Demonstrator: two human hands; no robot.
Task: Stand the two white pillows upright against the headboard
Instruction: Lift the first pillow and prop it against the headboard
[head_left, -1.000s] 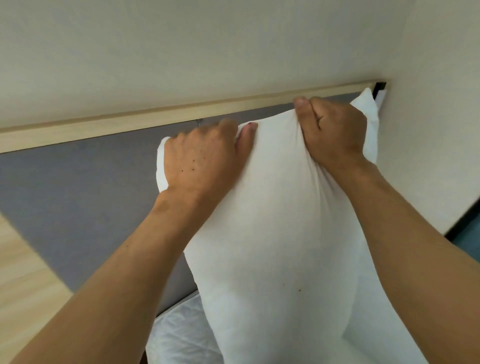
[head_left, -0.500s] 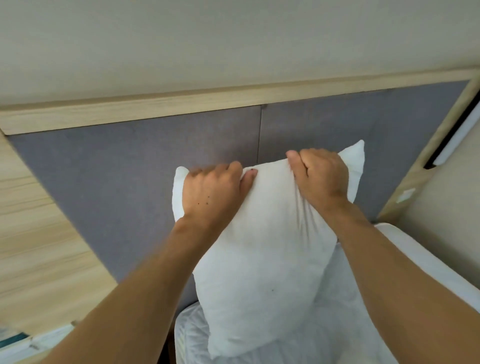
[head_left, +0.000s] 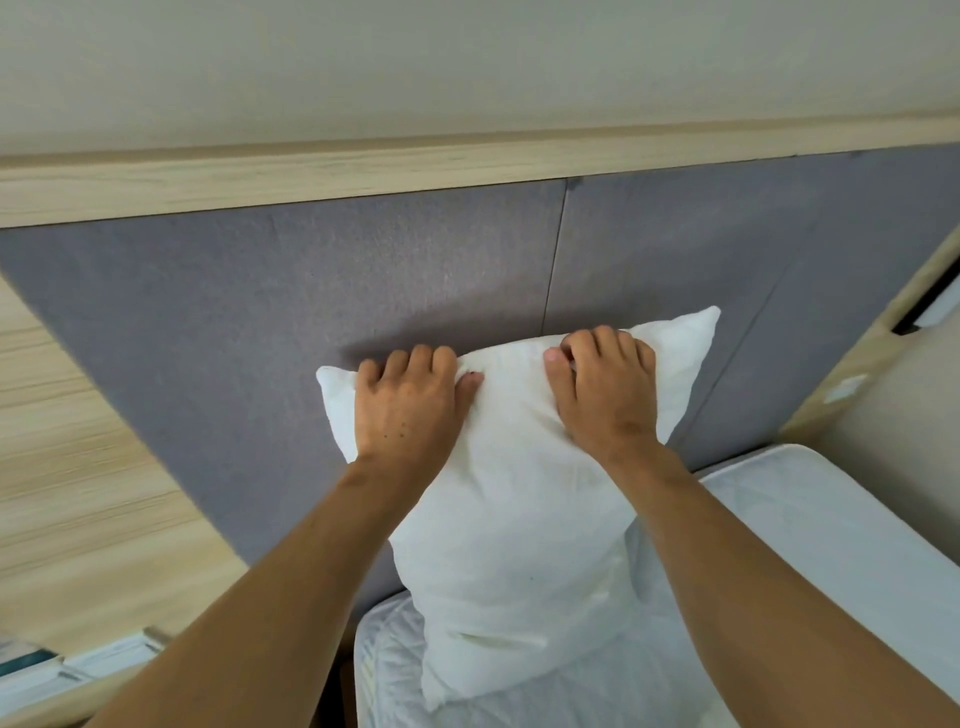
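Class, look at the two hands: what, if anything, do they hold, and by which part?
Both the left hand and the right hand grip one white pillow along its top edge, standing upright at the grey headboard.

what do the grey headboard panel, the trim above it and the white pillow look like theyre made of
Grey headboard panel: seemingly woven fabric upholstery, matte, with a fine weave texture and a vertical seam between panels.
Pale trim strip: wood or wood-look laminate, judging by its straight grain lines; which one cannot be told.
White pillow: soft cloth cover over loose filling; it creases and dents under the left hand and right hand.
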